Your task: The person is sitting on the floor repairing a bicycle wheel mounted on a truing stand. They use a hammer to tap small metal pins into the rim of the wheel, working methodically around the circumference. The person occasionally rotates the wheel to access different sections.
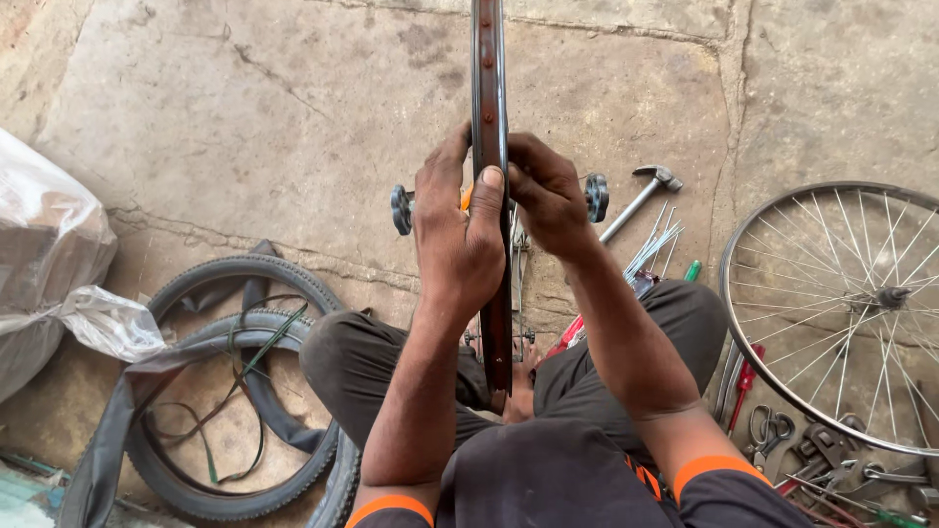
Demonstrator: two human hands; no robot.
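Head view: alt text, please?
Both hands, left hand and right hand, grip an upright bicycle rim seen edge-on. Tyres lie left on the stone floor; a spoked wheel and hammer lie right.

Dark trousers, dark short sleeves (orange bands at cuffs).
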